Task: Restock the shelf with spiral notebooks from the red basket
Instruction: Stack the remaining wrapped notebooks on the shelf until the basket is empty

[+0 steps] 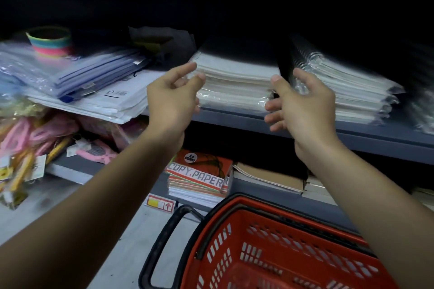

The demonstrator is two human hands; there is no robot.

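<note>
A stack of plastic-wrapped spiral notebooks (234,82) lies on the grey shelf (352,138) straight ahead. A second, similar stack (347,91) lies to its right with the coils showing. My left hand (173,98) hovers at the left front corner of the first stack, fingers loosely curled and holding nothing. At the stack's right front corner my right hand (303,108) is held the same way, thumb up near the edge. The red basket (281,248) stands below my arms; the part I can see holds no notebook.
Clear plastic folders and white envelopes (89,87) are piled on the shelf to the left, behind them a rainbow-coloured roll (50,41). On the shelf below lie pink and yellow packets (35,141), a copy paper pack (199,176) and brown-covered books (270,176). The basket's black handle (162,244) sticks out left.
</note>
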